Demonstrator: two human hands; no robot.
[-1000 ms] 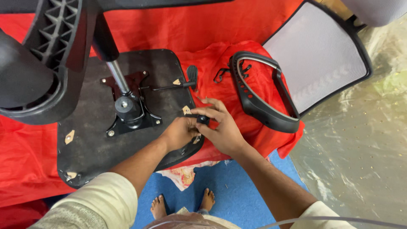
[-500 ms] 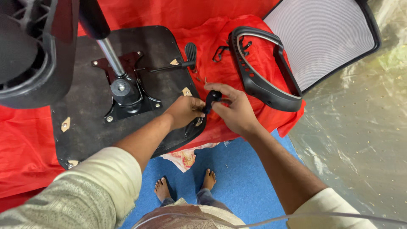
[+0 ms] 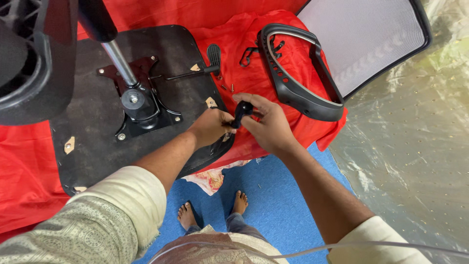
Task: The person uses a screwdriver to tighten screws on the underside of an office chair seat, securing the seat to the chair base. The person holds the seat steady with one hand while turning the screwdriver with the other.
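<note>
1. The person's right hand [image 3: 267, 128] is closing its fingers around a small black knob-like part [image 3: 241, 111], holding it just above the near edge of the overturned chair seat [image 3: 97, 142].
2. The left hand [image 3: 211, 128] is gripping that seat edge, its fingertips touching the same black part, so the two hands are working close together.
3. The seat is lying underside up on a red cloth [image 3: 234, 44], with a metal mechanism plate [image 3: 141, 105] and a gas-lift column [image 3: 117, 54] rising from it; a black lever [image 3: 205, 66] is sticking out sideways.
4. A black armrest [image 3: 293, 83] and a few loose screws [image 3: 227, 88] are lying on the cloth, beside a mesh backrest [image 3: 366, 44].
5. No containers are showing.
6. Compared with half a second earlier, the hands are sitting in much the same place, the black part turned slightly more upright.
</note>
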